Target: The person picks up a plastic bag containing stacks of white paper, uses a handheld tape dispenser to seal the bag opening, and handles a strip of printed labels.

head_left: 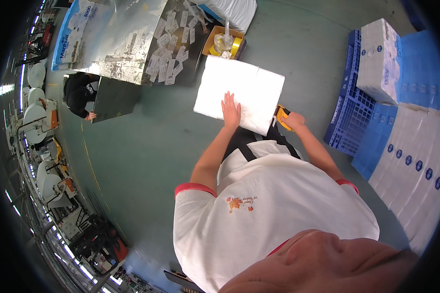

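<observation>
A large white package (pixel 252 83) with a smooth, bright top lies in front of my body. My left hand (pixel 231 111) rests flat on it near its front edge, fingers stretched out. At the package's right side, my right hand (pixel 294 120) is wrapped round a yellow and black tape dispenser (pixel 282 118). The dispenser's front end is close to the package's right edge; whether it touches is hard to see.
Beyond the package stands an open carton (pixel 225 41) with yellow tape rolls. Labels (pixel 168 51) cover a metal table's (pixel 124 41) side. A blue pallet (pixel 344 105) and stacked white packages (pixel 406 166) stand right. Another person (pixel 78 95) is at the left, beside a dark panel (pixel 113 100).
</observation>
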Motion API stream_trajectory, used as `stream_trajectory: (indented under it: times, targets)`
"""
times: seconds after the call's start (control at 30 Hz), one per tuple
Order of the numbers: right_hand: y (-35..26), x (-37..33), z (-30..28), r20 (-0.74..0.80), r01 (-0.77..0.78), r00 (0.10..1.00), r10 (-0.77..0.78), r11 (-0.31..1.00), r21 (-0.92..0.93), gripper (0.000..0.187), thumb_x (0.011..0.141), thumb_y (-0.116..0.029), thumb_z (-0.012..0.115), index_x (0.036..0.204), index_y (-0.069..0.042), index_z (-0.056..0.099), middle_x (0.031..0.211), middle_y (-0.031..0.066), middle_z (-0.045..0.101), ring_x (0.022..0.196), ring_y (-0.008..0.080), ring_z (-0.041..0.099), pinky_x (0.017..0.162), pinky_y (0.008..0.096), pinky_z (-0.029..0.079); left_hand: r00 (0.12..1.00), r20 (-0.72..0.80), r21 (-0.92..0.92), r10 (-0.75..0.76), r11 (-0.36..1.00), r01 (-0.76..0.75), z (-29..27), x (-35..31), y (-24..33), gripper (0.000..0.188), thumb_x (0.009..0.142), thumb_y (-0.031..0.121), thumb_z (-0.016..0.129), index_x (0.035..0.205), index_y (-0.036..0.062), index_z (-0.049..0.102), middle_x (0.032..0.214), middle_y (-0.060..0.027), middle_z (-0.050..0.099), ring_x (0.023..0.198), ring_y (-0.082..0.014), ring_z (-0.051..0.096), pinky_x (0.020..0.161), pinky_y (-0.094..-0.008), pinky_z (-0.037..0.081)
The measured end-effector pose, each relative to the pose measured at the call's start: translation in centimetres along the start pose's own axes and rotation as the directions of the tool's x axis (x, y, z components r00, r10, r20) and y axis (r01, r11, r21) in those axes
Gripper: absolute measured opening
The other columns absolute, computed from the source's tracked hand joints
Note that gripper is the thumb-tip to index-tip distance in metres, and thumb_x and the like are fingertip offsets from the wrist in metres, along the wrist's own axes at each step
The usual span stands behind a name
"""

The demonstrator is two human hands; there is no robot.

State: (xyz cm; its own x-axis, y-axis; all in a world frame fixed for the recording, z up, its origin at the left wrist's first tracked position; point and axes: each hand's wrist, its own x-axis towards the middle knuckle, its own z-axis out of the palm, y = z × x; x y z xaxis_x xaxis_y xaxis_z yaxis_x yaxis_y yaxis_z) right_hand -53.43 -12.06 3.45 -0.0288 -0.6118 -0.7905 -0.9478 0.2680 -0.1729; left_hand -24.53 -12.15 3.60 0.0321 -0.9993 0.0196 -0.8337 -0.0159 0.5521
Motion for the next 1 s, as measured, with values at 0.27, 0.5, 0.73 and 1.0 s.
stream_trajectory:
  times: [0.27,0.5,0.73,1.0]
  targets:
    - [1.8,0.0,3.7,-0.153,-0.039,0.988,0.019,0.991,-0.129,0.057,0.074,-0.058,0.053,0.086,-0.004,0.067,0.085,0.0129,0.066,0.081,0.0266,0.064,0.069,0.0369,0.049,0.981,0.16,-0.124,0.106,0.988,-0.087,3.2,-3.7,1.8,0.038,0.087,0.015,0.048,0.122,0.0031,0.043,0.134,-0.0174,0.037,0.129,-0.0334,0.028,0.106,-0.0469,0.02]
    - [8.4,-2.0,6.1,-0.188,-0.094,0.971,0.146,0.961,0.259,0.056,0.074,-0.058,0.057,0.079,-0.003,0.068,0.069,0.0127,0.065,0.067,0.0276,0.064,0.063,0.0361,0.048,0.987,0.15,-0.324,0.049,0.946,0.003,0.4,-2.1,2.0,0.031,0.085,0.013,0.051,0.114,0.0015,0.05,0.123,-0.0164,0.049,0.119,-0.0336,0.041,0.099,-0.0396,0.033]
    - [1.7,-11.5,1.4,-0.513,0.589,0.751,-0.417,0.773,0.234,0.029,0.071,-0.033,0.069,0.076,-0.005,0.065,0.067,0.0095,0.059,0.069,0.027,0.055,0.068,0.036,0.043,0.814,0.579,-0.716,-0.049,0.446,0.537,-1.9,0.7,3.7,0.048,0.083,0.026,0.057,0.125,0.0032,0.046,0.125,-0.0128,0.049,0.116,-0.0251,0.045,0.1,-0.0353,0.033]
    - [-9.2,-13.4,-2.0,-0.513,0.721,0.622,-0.592,0.689,0.079,0.028,0.069,-0.033,0.071,0.074,-0.006,0.065,0.064,0.0097,0.057,0.067,0.0269,0.053,0.067,0.0362,0.043,0.868,0.466,-0.622,0.169,0.76,0.187,-15.7,2.0,4.9,0.03,0.086,0.015,0.05,0.109,-0.0008,0.058,0.107,-0.0084,0.061,0.101,-0.0187,0.056,0.09,-0.0273,0.04]
